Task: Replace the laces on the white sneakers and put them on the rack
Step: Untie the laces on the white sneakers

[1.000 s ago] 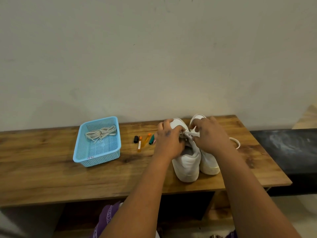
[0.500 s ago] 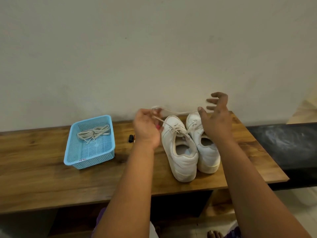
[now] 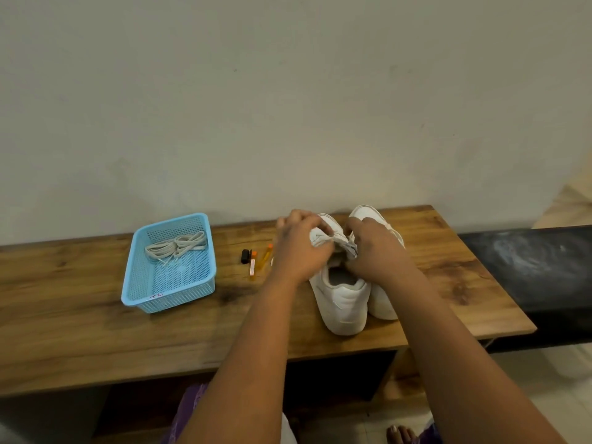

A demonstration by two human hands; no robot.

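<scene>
Hands (image 3: 336,248) gripping left sneaker (image 3: 339,293) laces | basket (image 3: 141,283) label unreadable

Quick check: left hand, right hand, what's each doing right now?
Left hand: fingers curled, gripping the near sneaker at its lacing.
Right hand: also curled on the lacing there.

A wooden bench (image 3: 96,328) bears a blue basket (image 3: 205,285), small markers (image 3: 253,264) and two white sneakers (image 3: 346,306).
</scene>
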